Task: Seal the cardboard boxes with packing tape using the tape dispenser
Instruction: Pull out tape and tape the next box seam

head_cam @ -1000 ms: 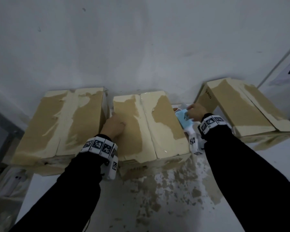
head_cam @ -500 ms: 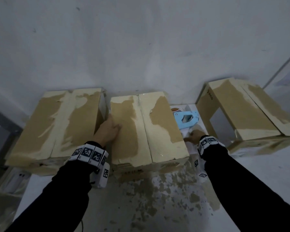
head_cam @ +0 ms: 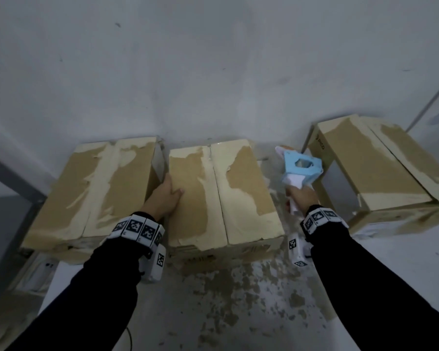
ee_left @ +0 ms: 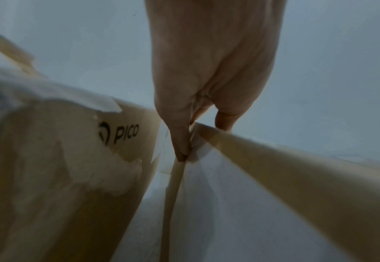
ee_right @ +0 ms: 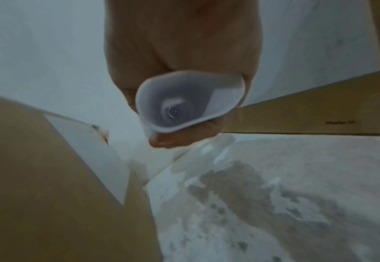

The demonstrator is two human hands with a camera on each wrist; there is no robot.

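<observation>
Three worn cardboard boxes stand in a row against the wall: the left box [head_cam: 91,188], the middle box [head_cam: 221,191] and the right box [head_cam: 373,163]. My left hand [head_cam: 166,196] holds the middle box's left edge [ee_left: 274,159], thumb on top and fingers down in the gap beside the left box [ee_left: 50,159]. My right hand [head_cam: 302,197] grips the white handle [ee_right: 191,104] of the blue tape dispenser [head_cam: 302,165]. The dispenser stands upright in the air between the middle box and the right box. Its tape roll is mostly hidden.
The boxes sit on a white table [head_cam: 238,300] whose surface is worn into brown patches in front of the middle box. A white wall [head_cam: 213,72] rises right behind the boxes. A grey metal frame [head_cam: 15,188] runs at the left, beyond the table edge.
My right hand took the dispenser by its handle from between the boxes and raised it upright. My left hand slid from the middle box's top to its left edge.
</observation>
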